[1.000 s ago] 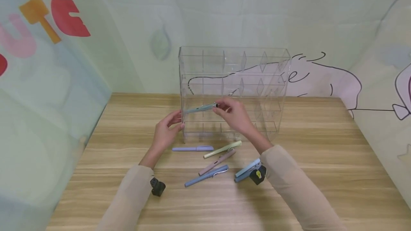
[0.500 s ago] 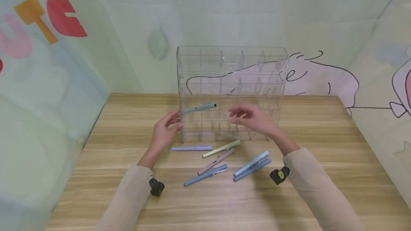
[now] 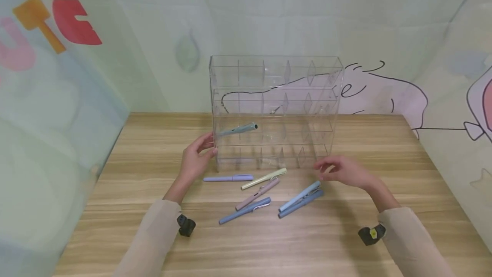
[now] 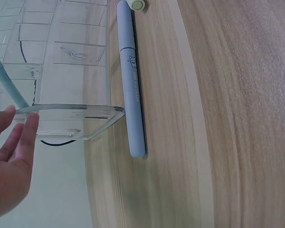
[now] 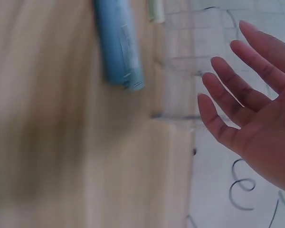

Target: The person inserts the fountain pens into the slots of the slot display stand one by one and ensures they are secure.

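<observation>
A clear acrylic rack (image 3: 274, 138) with several small compartments stands upright at the back of the table. My left hand (image 3: 195, 157) pinches the front edge of its left side wall between thumb and fingers, as the left wrist view also shows. In a left compartment of the rack, a teal pen (image 3: 240, 129) lies slanted, its cap end sticking out to the front. My right hand (image 3: 344, 171) hovers with relaxed fingers and nothing in them. Just below its fingertips, a light blue pen (image 3: 299, 197) lies against a darker blue pen (image 3: 303, 205).
Before the rack lie a lavender pen (image 3: 228, 178), a pale green pen (image 3: 263, 178), a mauve pen (image 3: 256, 195) and a blue pen (image 3: 244, 211). The wooden table (image 3: 184, 255) ends at a printed backdrop (image 3: 153, 46) behind and at both sides.
My right hand has let go of the teal pen, which stays in the rack, and has moved right and down toward the two blue pens. My left hand keeps its grip on the rack.
</observation>
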{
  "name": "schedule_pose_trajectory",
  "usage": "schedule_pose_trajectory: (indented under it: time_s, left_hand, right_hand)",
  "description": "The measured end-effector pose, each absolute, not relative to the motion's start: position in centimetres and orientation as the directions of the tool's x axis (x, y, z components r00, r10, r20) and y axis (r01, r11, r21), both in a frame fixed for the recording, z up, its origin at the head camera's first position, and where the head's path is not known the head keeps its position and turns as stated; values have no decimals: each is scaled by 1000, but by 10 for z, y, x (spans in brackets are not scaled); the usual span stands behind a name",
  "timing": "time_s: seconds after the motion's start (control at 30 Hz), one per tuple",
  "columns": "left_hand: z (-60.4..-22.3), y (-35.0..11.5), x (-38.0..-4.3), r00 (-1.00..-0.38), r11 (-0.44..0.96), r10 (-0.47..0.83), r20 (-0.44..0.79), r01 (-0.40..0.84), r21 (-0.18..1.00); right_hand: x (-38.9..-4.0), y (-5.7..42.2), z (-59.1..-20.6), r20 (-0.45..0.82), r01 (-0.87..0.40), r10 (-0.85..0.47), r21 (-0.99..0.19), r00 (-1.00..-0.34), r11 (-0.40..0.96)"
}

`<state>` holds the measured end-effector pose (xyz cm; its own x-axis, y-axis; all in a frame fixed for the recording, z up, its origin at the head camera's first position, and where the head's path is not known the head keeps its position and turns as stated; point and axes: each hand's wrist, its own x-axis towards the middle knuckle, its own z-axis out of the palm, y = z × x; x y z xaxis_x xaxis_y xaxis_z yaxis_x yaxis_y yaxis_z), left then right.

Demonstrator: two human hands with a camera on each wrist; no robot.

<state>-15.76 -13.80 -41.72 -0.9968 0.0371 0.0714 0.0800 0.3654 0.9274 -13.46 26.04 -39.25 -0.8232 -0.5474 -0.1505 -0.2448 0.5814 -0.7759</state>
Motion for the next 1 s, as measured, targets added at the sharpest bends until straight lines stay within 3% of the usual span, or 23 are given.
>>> schedule_pose_trajectory:
  time_s: [0.47,0.73,1.0]
  left_hand:
    - [-417,-137,-158,-997,376,35,69,77,924]
    - [-417,-137,-158,-997,376,35,72,80,923]
    - [-418,-137,-158,-996,362,40,84,93,928]
  right_hand:
    - [-97,281,-454,-55,-222,-444,-807,-894,548]
    - [-90,273,-467,33,-272,-390,-771,-920,575]
    - [-93,267,-473,35,-269,-362,-736,-932,621]
